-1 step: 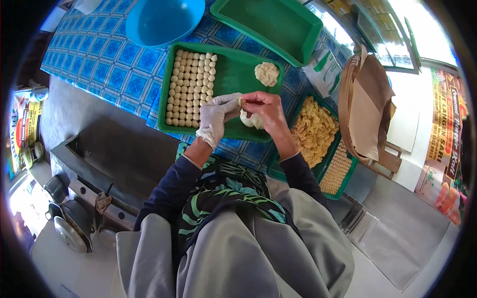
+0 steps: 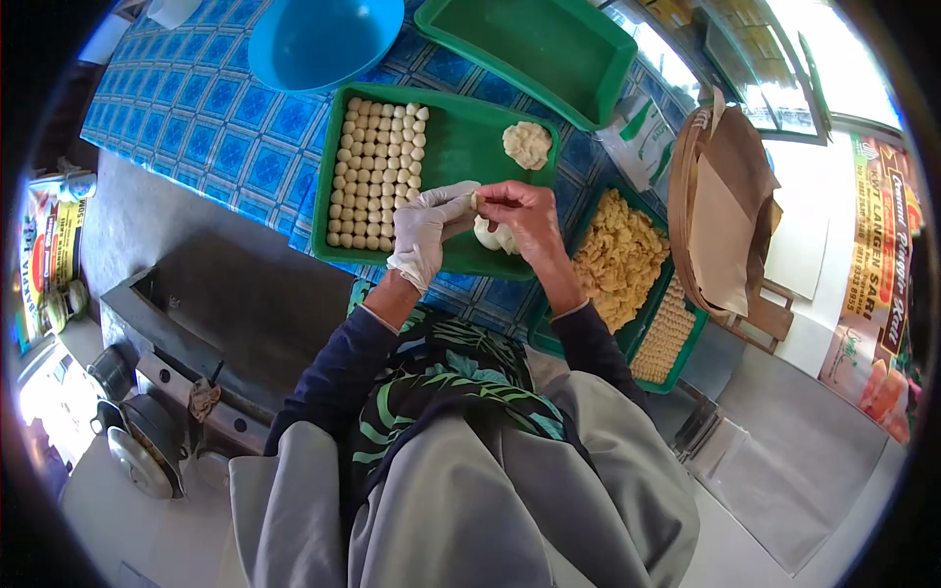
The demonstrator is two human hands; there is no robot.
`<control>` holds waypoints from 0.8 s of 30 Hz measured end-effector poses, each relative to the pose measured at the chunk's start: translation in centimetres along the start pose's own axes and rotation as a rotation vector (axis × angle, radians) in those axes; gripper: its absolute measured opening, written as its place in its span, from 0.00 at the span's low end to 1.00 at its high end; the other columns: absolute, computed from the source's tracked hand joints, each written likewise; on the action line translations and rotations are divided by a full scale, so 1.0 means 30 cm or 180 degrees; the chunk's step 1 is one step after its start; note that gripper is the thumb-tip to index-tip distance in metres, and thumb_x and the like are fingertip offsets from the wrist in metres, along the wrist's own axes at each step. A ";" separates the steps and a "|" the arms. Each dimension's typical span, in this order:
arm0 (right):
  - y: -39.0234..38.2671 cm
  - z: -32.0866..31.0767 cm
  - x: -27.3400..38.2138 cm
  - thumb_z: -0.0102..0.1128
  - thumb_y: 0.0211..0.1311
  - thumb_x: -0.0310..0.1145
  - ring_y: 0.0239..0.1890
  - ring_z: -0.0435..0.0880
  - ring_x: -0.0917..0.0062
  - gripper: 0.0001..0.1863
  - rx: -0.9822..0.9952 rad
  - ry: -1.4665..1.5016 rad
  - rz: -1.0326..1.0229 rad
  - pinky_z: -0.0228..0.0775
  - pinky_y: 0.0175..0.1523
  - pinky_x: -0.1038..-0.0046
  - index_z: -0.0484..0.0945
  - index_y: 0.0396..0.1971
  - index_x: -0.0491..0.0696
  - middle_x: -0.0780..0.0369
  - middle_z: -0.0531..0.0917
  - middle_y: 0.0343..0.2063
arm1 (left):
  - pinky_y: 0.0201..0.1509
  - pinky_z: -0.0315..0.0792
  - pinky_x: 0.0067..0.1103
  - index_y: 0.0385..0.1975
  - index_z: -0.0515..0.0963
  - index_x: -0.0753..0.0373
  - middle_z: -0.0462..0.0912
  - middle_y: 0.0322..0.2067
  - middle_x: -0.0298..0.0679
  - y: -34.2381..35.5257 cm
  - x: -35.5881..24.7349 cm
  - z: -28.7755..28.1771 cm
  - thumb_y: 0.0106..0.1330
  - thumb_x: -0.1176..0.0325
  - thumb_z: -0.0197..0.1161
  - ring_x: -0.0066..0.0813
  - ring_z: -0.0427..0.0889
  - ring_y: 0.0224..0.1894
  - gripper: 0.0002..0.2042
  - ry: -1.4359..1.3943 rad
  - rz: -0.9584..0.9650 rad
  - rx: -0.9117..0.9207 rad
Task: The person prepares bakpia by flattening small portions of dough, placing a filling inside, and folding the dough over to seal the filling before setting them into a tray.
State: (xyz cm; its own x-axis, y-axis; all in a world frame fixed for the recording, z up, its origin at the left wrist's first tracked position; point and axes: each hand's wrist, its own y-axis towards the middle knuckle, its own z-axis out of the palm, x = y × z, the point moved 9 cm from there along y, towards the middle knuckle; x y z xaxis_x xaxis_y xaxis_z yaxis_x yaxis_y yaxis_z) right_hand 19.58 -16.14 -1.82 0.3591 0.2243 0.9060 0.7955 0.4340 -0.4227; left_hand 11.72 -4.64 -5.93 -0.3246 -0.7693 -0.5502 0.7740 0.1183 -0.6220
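Observation:
My left hand [image 2: 426, 230], in a white glove, and my bare right hand [image 2: 520, 216] meet over the near half of a green tray [image 2: 451, 132]. Both are closed at the fingertips on a small piece of pale dough [image 2: 474, 201]. Below the fingers a larger smooth white lump [image 2: 498, 238] lies in the tray, partly hidden by my hands. The tray's left side holds rows of several small white balls [image 2: 377, 167]; at its back right lies a rough cream mound [image 2: 526, 146].
A blue bowl [image 2: 323, 39], an empty green tray [image 2: 524, 59] and a plastic bag [image 2: 632, 142] sit behind. Right are a tray of yellow mixture [image 2: 618, 255], small balls [image 2: 659, 338] and round woven trays with paper [image 2: 720, 211]. A metal stove [image 2: 240, 416] stands lower left.

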 end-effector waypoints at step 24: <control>0.080 -0.099 0.173 0.61 0.40 0.24 0.44 0.72 0.59 0.19 -0.0589 -0.4424 -0.2245 0.68 0.45 0.61 0.78 0.39 0.43 0.54 0.76 0.41 | 0.47 0.74 0.16 0.48 0.78 0.65 0.82 0.40 0.35 -0.040 -0.066 -0.112 0.65 0.72 0.60 0.19 0.80 0.43 0.12 -0.0206 0.0163 0.0022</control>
State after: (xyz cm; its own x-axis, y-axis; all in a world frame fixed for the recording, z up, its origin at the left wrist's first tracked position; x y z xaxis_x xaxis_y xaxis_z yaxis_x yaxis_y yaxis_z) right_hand 24.81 -16.53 1.92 -0.7272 0.6723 0.1386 0.6863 0.7086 0.1637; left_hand 9.60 -1.13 -5.97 -0.2487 -0.8014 -0.5439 0.7925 0.1545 -0.5900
